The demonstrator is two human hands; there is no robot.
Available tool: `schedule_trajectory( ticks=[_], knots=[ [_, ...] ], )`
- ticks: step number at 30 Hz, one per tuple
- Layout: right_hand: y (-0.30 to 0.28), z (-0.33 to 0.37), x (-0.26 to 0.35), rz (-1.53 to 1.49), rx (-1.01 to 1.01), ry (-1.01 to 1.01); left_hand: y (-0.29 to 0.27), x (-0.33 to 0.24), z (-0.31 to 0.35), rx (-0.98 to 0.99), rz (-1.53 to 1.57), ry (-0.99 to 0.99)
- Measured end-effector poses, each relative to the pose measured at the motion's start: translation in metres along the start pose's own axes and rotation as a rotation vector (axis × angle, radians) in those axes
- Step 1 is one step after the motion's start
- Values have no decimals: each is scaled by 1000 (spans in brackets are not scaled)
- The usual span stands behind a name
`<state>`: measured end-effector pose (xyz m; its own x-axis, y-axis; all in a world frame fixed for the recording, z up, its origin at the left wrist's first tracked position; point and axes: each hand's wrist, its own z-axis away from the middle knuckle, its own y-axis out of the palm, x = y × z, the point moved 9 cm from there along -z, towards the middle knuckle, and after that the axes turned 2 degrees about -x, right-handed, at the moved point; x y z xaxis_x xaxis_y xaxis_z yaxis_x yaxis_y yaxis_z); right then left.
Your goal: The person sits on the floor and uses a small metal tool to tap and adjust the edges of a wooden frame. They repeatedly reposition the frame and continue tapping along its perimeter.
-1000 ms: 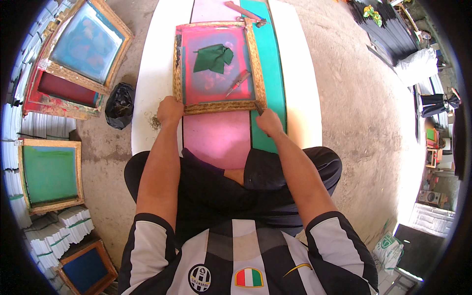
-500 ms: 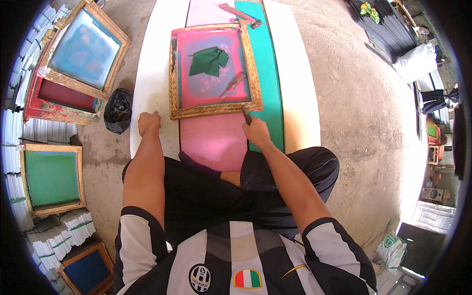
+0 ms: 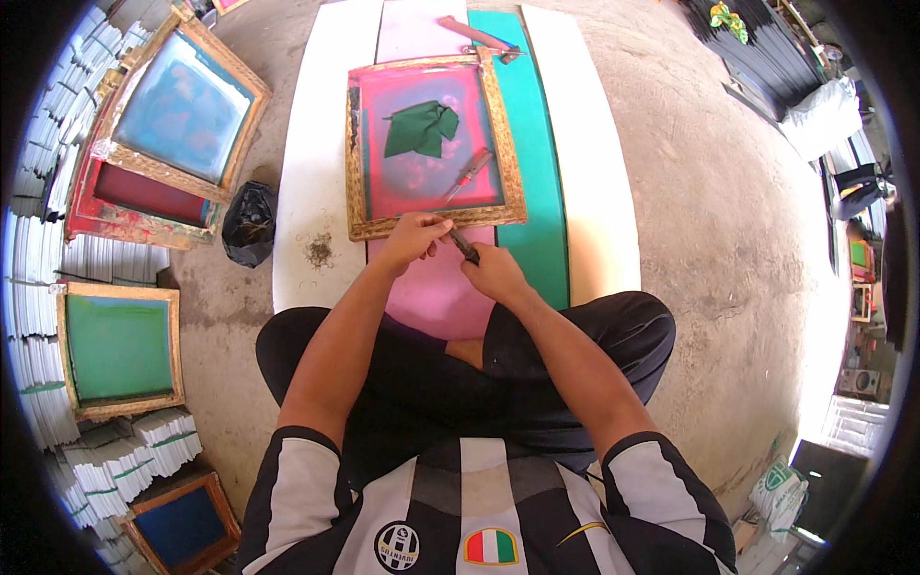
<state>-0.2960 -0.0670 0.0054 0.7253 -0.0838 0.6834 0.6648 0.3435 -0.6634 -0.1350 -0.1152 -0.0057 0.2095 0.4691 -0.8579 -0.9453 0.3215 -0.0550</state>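
A wood-framed printing screen with pink and grey-blue mesh lies in front of me on the boards. My right hand grips a dark-handled hand tool, its narrow end pointing at my left fingers. My left hand is at the frame's near edge, thumb and fingertips pinched beside the tool's tip; anything between them is too small to make out. On the mesh lie a green cloth and a slim red-handled tool. A small heap of dark bits sits on the left white board.
A hammer-like tool lies beyond the frame. Left of the boards are a black plastic bag, leaning screens with a blue one, a green screen and stacked white sheets. Concrete floor lies to the right.
My left hand has moved right from the white board to the frame's near edge, uncovering the dark bits. My right hand has drawn the tool slightly left and nearer, off the frame's corner.
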Motion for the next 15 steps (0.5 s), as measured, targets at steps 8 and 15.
schedule_trajectory(
  ticks=[8, 15],
  knots=[
    [19, 6, -2, -359, 270, 127, -3, 27, -8, 24, 181, -101],
    [8, -13, -48, -442, 325, 223, -62, 14, -19, -278, -432, 33]
  ],
)
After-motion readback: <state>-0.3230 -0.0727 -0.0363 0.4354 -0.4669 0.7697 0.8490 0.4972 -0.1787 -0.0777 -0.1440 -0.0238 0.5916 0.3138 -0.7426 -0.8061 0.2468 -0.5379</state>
